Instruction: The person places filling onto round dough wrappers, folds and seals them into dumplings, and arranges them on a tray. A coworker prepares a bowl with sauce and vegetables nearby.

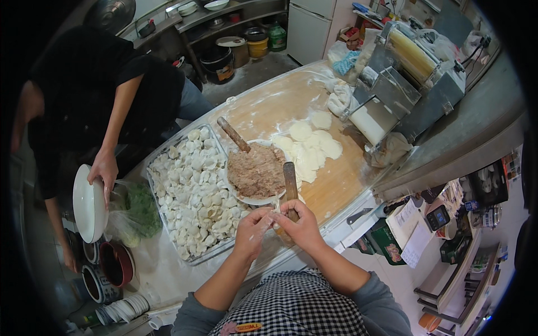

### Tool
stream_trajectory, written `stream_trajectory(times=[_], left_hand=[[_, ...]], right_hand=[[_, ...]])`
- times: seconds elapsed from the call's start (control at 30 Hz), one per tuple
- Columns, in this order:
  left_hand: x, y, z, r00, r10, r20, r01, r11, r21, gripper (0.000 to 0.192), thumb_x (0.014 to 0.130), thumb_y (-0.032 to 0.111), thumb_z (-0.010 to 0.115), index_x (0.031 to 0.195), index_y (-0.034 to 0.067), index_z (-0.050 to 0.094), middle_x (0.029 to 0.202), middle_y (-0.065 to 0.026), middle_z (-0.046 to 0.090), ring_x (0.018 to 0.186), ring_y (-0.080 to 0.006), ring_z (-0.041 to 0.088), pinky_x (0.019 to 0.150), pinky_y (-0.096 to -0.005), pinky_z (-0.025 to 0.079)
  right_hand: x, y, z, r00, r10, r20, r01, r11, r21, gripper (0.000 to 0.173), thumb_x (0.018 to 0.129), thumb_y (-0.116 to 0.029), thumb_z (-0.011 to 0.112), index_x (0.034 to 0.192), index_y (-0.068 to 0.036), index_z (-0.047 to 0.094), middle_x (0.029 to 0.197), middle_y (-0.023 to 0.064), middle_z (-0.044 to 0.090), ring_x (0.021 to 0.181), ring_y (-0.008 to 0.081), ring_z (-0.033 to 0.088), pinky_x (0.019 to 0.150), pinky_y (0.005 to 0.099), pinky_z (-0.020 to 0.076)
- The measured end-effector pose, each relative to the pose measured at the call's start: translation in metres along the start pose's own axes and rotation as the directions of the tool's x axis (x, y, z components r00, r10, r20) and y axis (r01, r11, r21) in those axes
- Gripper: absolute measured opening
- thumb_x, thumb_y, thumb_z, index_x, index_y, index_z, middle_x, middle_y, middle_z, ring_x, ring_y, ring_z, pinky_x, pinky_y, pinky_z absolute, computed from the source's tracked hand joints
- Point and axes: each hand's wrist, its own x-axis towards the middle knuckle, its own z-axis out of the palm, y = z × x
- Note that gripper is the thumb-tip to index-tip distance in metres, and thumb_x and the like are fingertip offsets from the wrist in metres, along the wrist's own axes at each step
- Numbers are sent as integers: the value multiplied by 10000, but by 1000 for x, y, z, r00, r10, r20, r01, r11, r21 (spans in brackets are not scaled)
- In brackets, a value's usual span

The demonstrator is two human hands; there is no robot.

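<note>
My left hand (253,233) and my right hand (301,222) meet at the near edge of the table, fingertips pinched on a small pale piece of dough (276,206), mostly covered by the fingers. A wooden stick (290,178) passes by my right hand's fingers; whether they grip it is unclear. Just beyond is a white bowl (254,201) of minced filling (256,172), with a second wooden handle (233,134) standing in it. Round dough wrappers (309,147) lie overlapped right of the bowl. To its left, a metal tray (188,263) is heaped with filled dumplings (193,189).
A dough-rolling machine (403,80) stands at the far right of the floured board (269,101). On the left, another person's hand (105,168) holds a white dish (89,206) above bagged greens (143,206). Pots (117,262) and stacked saucers (126,308) sit at lower left; a knife (358,216) lies right.
</note>
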Motion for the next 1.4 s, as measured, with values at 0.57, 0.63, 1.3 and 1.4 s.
stream_trajectory(times=[0.57,0.63,1.3,1.4], left_hand=[[-11,24,-73,998,-44,53,66,831,-552,411,1036,286,483,1288,-39,472,1145,-213,653,954,-354,688,833,-454,593],[-6,19,-73,993,-59,-97,40,980,-194,395,1045,268,446,1286,-44,473,1152,-218,650,987,-361,678,845,-464,588],[38,8,-42,942,-65,-330,-4,979,-205,251,909,-49,408,1093,-37,578,1018,-155,639,919,-262,674,784,-418,614],[39,8,-46,947,-42,-318,-49,961,-273,294,912,-56,385,1138,-41,573,1072,-177,643,971,-280,679,828,-439,613]], right_hand=[[12,1,-81,997,-24,-76,-5,933,-359,427,988,-136,542,1413,-146,515,805,70,684,603,142,604,638,283,519],[10,-10,-70,998,47,51,-22,913,-408,367,985,-159,515,1340,-200,601,783,99,693,629,210,646,647,341,531],[11,4,19,913,-35,407,361,535,-764,416,939,-171,515,1346,-227,584,832,182,687,750,378,659,647,492,516],[9,-4,10,885,-22,465,406,526,-748,407,936,-168,517,1330,-230,596,813,181,685,743,377,660,648,487,517]])
